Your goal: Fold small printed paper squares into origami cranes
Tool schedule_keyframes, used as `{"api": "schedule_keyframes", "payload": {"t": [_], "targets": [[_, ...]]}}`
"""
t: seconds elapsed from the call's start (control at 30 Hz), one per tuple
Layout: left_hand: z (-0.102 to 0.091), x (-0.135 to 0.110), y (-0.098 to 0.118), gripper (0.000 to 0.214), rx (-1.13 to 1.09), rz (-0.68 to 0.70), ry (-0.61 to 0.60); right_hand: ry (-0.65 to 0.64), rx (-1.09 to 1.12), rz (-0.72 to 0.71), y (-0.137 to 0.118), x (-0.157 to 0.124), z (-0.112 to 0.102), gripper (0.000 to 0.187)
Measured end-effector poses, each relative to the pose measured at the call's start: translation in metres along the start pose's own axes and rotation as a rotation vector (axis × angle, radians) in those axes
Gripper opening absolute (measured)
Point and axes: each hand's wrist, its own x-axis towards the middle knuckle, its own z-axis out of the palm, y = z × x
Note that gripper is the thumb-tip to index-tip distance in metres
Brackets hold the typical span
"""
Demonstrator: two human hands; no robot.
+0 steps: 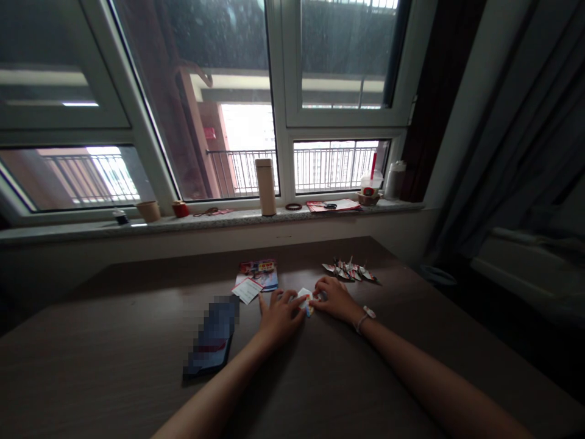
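Observation:
A small piece of coloured paper (306, 300) lies on the dark wooden table (114, 341) in front of me. My left hand (280, 317) rests on the table with its fingers pinched on the paper's left side. My right hand (335, 299) presses and grips the paper from the right. A bracelet sits on my right wrist. Several folded paper cranes (350, 271) stand in a row just beyond my right hand.
Printed paper sheets (257, 277) lie beyond my left hand. A dark blurred flat object (212, 338) lies to the left. On the window sill (68, 228) stand a tall beige flask (265, 186), a paper cup (148, 211), a red pot (180, 209) and a drink cup with a straw (370, 183).

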Motion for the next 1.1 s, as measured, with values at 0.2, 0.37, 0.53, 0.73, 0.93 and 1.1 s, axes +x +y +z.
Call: {"api": "schedule_keyframes", "payload": {"t": [0.2, 0.37, 0.53, 0.73, 0.93, 1.1], "targets": [[0.000, 0.001, -0.001, 0.038, 0.009, -0.002, -0.012, -0.032, 0.006, -0.051, -0.001, -0.004, -0.006, 0.035], [-0.002, 0.001, 0.000, 0.039, 0.027, -0.012, -0.038, -0.044, -0.014, -0.073, 0.000, -0.005, -0.005, 0.042], [-0.001, 0.001, 0.001, 0.039, 0.029, -0.017, -0.038, -0.072, 0.013, -0.082, 0.005, -0.003, -0.005, 0.048], [0.001, 0.001, -0.001, 0.040, 0.022, -0.015, -0.030, -0.031, 0.022, -0.054, 0.005, -0.003, -0.003, 0.039], [-0.002, 0.002, 0.000, 0.038, 0.001, -0.029, -0.039, 0.025, -0.038, -0.039, -0.004, -0.004, -0.003, 0.029], [-0.003, 0.002, 0.002, 0.038, 0.004, -0.039, -0.056, 0.030, -0.056, 0.008, -0.006, -0.001, -0.004, 0.020]]}}
